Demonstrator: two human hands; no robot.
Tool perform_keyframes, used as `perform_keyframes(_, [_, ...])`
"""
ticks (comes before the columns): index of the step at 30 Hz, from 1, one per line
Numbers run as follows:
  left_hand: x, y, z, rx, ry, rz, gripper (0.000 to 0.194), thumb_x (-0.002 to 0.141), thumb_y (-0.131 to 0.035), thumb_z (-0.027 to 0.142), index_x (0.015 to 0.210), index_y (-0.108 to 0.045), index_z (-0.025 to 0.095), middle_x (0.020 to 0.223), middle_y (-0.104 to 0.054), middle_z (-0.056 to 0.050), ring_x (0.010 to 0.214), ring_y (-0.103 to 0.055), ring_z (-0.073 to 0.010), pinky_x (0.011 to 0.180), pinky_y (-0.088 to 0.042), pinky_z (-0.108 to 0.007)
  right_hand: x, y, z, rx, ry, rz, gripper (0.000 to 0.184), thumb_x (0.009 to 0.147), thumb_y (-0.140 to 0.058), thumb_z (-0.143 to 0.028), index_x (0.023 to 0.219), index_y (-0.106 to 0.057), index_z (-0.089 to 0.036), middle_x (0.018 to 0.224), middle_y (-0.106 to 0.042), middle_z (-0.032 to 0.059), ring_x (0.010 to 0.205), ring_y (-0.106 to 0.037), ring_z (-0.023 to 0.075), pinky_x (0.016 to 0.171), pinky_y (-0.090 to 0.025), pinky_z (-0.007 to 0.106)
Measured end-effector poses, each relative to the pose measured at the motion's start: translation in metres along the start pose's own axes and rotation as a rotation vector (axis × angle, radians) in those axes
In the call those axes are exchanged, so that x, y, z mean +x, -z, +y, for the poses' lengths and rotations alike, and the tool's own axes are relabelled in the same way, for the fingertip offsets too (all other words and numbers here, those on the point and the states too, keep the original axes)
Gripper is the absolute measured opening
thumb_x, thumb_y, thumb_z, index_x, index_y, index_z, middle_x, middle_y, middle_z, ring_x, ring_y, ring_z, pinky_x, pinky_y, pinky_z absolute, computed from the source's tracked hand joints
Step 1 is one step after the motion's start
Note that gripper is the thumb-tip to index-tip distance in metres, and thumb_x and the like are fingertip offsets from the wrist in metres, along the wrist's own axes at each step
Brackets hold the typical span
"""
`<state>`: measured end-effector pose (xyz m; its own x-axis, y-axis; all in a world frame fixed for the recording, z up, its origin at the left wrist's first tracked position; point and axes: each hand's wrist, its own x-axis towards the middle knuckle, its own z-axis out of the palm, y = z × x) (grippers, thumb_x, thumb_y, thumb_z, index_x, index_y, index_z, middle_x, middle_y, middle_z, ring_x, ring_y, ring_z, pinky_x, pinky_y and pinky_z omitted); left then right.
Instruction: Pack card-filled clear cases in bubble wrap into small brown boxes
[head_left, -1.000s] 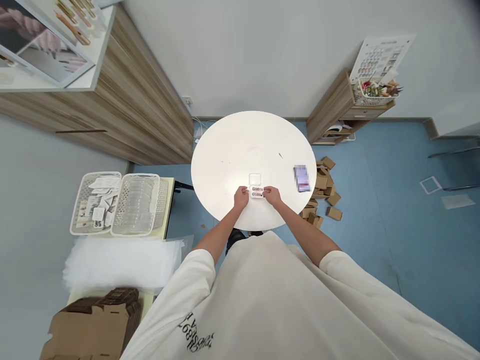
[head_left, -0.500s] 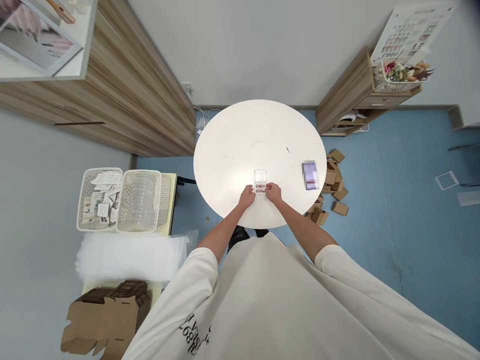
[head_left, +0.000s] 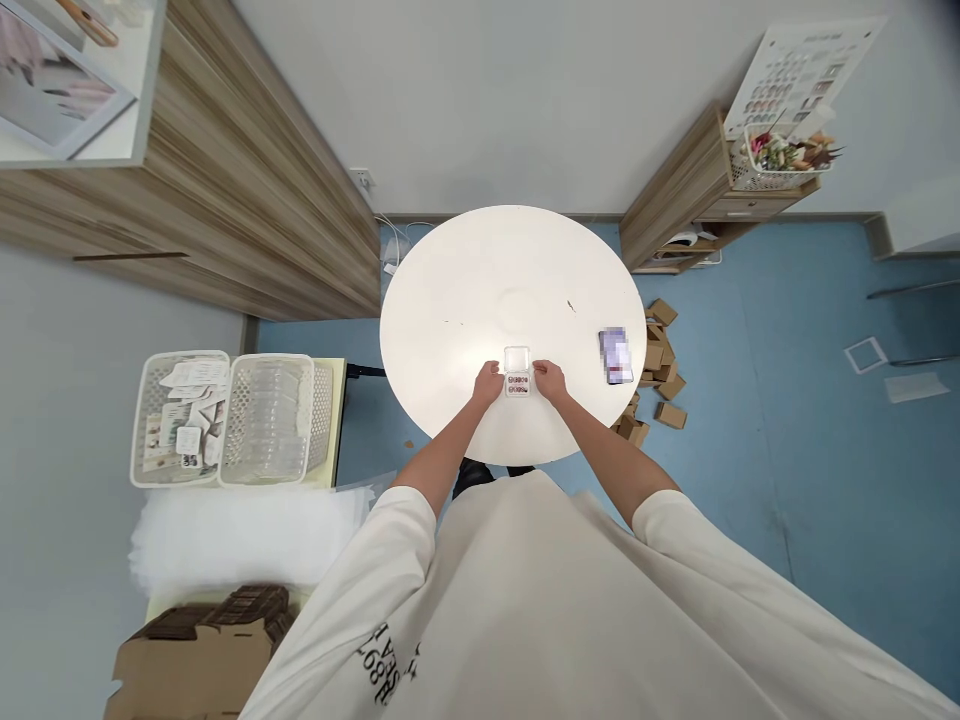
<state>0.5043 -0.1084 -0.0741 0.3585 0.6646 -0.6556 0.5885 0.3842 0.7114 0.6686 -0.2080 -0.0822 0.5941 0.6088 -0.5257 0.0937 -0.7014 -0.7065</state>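
Observation:
A small clear plastic case lies with its lid folded back on the round white table. Two rows of small dark-red pieces, which look like press-on nails, fill its near half. At the left edge, close to the hinge, is my left hand, its fingers slightly bent and apart, with a narrow gap to the case. My right hand is on the other side, fingers drawn together beside the lid. Whether anything is between those fingertips is too small to tell.
A purple pixelated item lies on the table's right side. Cardboard boxes are piled on the floor beyond it. At left are white baskets, a white sheet stack and flat cardboard. A wooden cabinet stands behind.
Both hands have shifted from the sides of the case's near half up toward the hinge and lid. The case stays about where it was on the table. The whole view has shifted slightly.

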Motion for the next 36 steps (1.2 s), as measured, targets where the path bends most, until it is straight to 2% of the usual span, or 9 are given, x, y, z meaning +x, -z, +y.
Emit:
perform_keyframes(5, [0.021, -0.005, 0.009, -0.086, -0.006, -0.005, 0.054, 0.079, -0.061, 0.013, 0.133, -0.054, 0.019, 0.148, -0.053, -0.014, 0.135, -0.051, -0.0237, 0.106, -0.043, -0.035, 0.012, -0.004, -0.007, 0.168, -0.004, -0.027, 0.048, 0.078, -0.055, -0.013, 0.123, -0.067, -0.019, 0.133, -0.066, 0.0081, 0.121, -0.062, 0.0206, 0.108, -0.047, 0.036])
perform_keyframes(10, [0.025, -0.007, 0.014, -0.154, -0.03, -0.069, 0.056, 0.079, -0.06, 0.011, 0.134, -0.052, 0.018, 0.15, -0.051, -0.014, 0.138, -0.048, -0.0231, 0.107, -0.043, -0.034, 0.014, -0.004, -0.012, 0.307, -0.079, -0.099, 0.054, 0.076, -0.057, -0.015, 0.13, -0.061, -0.018, 0.135, -0.064, 0.0115, 0.119, -0.063, 0.0212, 0.103, -0.05, 0.037])
perform_keyframes(16, [0.019, 0.0, 0.025, -0.161, 0.02, -0.066, 0.067, 0.079, -0.062, 0.014, 0.143, -0.045, 0.02, 0.145, -0.052, -0.015, 0.123, -0.058, -0.0244, 0.096, -0.049, -0.035, 0.009, 0.003, -0.019, 0.346, -0.103, -0.159, 0.048, 0.086, -0.059, -0.036, 0.132, -0.059, -0.021, 0.133, -0.064, 0.0096, 0.116, -0.061, 0.02, 0.097, -0.051, 0.036])
perform_keyframes(19, [0.016, 0.006, 0.032, -0.13, -0.011, -0.058, 0.074, 0.076, -0.065, 0.015, 0.146, -0.044, 0.022, 0.138, -0.056, -0.014, 0.116, -0.061, -0.0246, 0.093, -0.05, -0.035, 0.004, 0.007, -0.028, 0.361, -0.06, -0.176, 0.043, 0.09, -0.055, -0.049, 0.123, -0.064, -0.023, 0.127, -0.066, 0.0066, 0.114, -0.061, 0.0201, 0.095, -0.051, 0.035])
perform_keyframes(22, [0.013, 0.01, 0.034, -0.093, -0.078, -0.075, 0.069, 0.074, -0.063, 0.014, 0.141, -0.052, 0.02, 0.128, -0.061, -0.012, 0.111, -0.063, -0.0231, 0.095, -0.049, -0.035, -0.003, 0.01, -0.035, 0.373, -0.02, -0.182, 0.045, 0.092, -0.052, -0.056, 0.122, -0.065, -0.024, 0.129, -0.065, 0.0056, 0.115, -0.06, 0.0206, 0.096, -0.049, 0.034])
perform_keyframes(25, [0.007, 0.012, 0.03, -0.095, -0.142, -0.092, 0.059, 0.074, -0.061, 0.013, 0.132, -0.059, 0.019, 0.125, -0.065, -0.01, 0.112, -0.063, -0.0223, 0.098, -0.049, -0.036, -0.011, 0.011, -0.036, 0.382, -0.002, -0.172, 0.049, 0.093, -0.051, -0.058, 0.127, -0.064, -0.024, 0.135, -0.062, 0.0062, 0.119, -0.059, 0.022, 0.101, -0.047, 0.036])
perform_keyframes(29, [-0.008, 0.011, 0.018, -0.11, -0.18, -0.076, 0.048, 0.076, -0.061, 0.013, 0.123, -0.064, 0.019, 0.132, -0.064, -0.01, 0.123, -0.059, -0.0231, 0.104, -0.046, -0.037, -0.026, 0.012, -0.027, 0.356, 0.021, -0.183, 0.055, 0.092, -0.051, -0.06, 0.135, -0.06, -0.025, 0.142, -0.058, 0.0068, 0.125, -0.057, 0.0235, 0.107, -0.045, 0.04])
perform_keyframes(36, [-0.028, -0.001, -0.008, -0.084, -0.143, -0.08, 0.05, 0.079, -0.06, 0.015, 0.129, -0.06, 0.018, 0.141, -0.06, -0.012, 0.131, -0.055, -0.0254, 0.106, -0.045, -0.038, -0.048, 0.008, -0.009, 0.237, 0.108, -0.221, 0.053, 0.095, -0.047, -0.053, 0.14, -0.058, -0.028, 0.146, -0.056, 0.0038, 0.134, -0.05, 0.0234, 0.114, -0.039, 0.042])
